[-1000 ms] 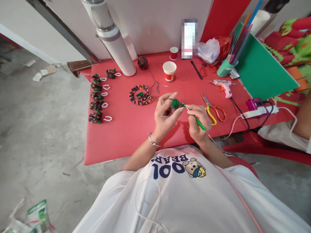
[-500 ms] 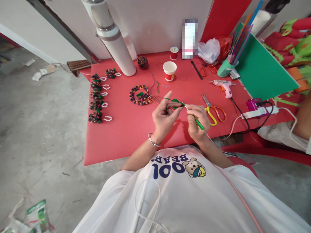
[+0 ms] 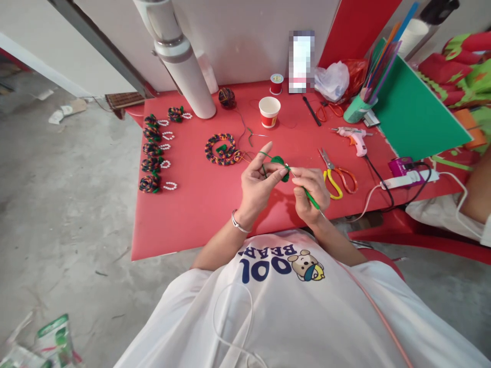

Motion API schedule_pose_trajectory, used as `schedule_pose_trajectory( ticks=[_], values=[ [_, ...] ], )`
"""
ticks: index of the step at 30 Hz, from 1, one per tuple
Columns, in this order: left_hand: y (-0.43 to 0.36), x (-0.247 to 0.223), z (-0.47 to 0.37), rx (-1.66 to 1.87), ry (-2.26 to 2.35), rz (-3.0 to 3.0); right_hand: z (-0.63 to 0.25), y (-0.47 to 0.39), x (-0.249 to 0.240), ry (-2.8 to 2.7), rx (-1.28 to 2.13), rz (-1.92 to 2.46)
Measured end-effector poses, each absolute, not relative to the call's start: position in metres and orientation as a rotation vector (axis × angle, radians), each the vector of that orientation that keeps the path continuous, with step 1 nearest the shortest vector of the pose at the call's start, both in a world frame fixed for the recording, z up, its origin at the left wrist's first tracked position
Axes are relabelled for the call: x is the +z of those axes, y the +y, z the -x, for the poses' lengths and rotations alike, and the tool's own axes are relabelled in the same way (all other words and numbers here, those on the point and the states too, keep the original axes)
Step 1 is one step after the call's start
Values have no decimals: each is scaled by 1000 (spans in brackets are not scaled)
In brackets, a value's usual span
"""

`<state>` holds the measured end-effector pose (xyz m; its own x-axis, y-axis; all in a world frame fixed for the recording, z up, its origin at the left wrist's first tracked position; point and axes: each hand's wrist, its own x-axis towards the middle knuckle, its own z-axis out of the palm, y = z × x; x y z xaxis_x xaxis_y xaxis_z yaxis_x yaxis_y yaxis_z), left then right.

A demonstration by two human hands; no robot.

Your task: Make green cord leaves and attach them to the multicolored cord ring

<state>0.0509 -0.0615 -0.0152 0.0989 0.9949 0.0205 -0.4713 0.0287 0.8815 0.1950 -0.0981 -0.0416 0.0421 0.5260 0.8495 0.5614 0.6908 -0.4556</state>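
My left hand pinches a small piece of green crochet between thumb and fingers, its index finger raised with green yarn running over it. In my right hand is a crochet hook with a green handle, its metal tip at the edge of the green piece. Behind the crochet is more green yarn, partly hidden by the fingers. A coiled multicoloured braided cord with a green end lies on the red table, left of my left hand.
Multicoloured knotted pieces with white bead loops line the left side. Behind stand a flask, a yarn ball, a paper cup and a phone. Scissors, a glue gun and a power strip lie right.
The hook and my right hand have shifted slightly left and down. The green crochet has turned, showing more of its face between my fingers.
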Motion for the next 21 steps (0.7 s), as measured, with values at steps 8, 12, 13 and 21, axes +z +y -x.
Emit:
schedule_pose_trajectory(
  ticks=[8, 12, 13, 21],
  values=[
    [-65, 0, -35, 1076, 651, -641, -212, -90, -43, -1725, -71, 777],
    [-63, 4, -30, 983, 631, -615, -225, -83, -40, -1774, 77, 728],
    [-63, 5, -28, 963, 630, -612, -228, -81, -39, -1790, 108, 726],
    [-62, 4, -23, 847, 626, -596, -256, -69, -26, -1953, 459, 658]
  ],
)
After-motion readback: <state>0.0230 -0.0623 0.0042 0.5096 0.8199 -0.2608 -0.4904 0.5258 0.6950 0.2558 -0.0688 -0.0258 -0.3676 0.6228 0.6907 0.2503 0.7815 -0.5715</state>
